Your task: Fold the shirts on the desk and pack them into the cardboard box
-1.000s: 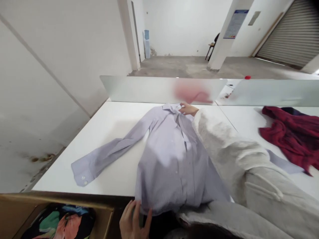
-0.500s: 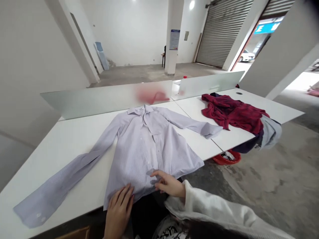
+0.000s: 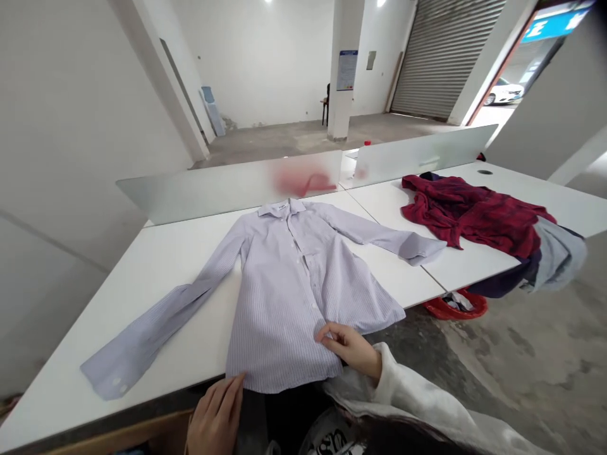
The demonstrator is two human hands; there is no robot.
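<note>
A pale lavender, finely striped button-up shirt (image 3: 279, 297) lies front up on the white table, its collar at the far side and sleeves spread. Its hem hangs over the near edge. My right hand (image 3: 353, 347) pinches the front button edge close to the hem, thumb and forefinger together. At the hem's lower left corner is my left hand (image 3: 217, 414), its fingers closed on the cloth; the thumb is hidden. The two front panels meet along the buttons.
A frosted divider (image 3: 237, 186) runs along the back of the table (image 3: 190, 341). On the right lie a dark red garment (image 3: 478, 212) and a grey one (image 3: 559, 253), hanging over the edge. Below them stands a red-lined bin (image 3: 458, 309). A box edge (image 3: 128, 436) shows at lower left.
My left hand has slid from the hem to its left corner. With my right hand on it, the button edge has come over the gap between the panels. The view has turned left.
</note>
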